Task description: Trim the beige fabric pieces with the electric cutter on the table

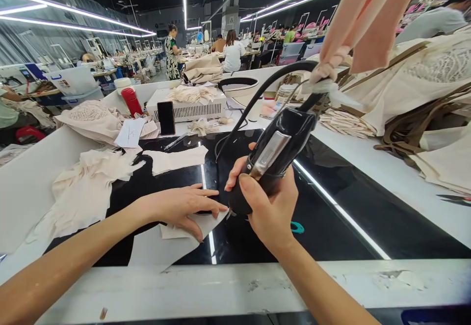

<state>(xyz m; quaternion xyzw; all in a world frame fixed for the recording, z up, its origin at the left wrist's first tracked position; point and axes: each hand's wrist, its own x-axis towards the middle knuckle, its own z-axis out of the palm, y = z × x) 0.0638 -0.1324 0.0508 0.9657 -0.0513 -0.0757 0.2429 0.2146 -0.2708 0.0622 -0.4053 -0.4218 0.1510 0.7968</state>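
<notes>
My right hand [270,202] is wrapped round a black and silver corded hand tool [274,153], its tip down at the edge of a small cream fabric piece [172,231]. That piece lies on a white paper pattern [154,249] on the glossy black table [331,227]. My left hand [184,207] lies flat on the fabric, fingers stretched out towards the tool's tip. The tool's black cable [257,94] arcs up and away to the back.
Cream fabric heaps [84,187] lie at the left, another cut piece [176,160] ahead. A phone [166,118] leans on a white box [191,106]; a red bottle [131,101] stands beside. Fabric piles [423,99] fill the right. A teal object [297,227] lies near my wrist. Other workers sit behind.
</notes>
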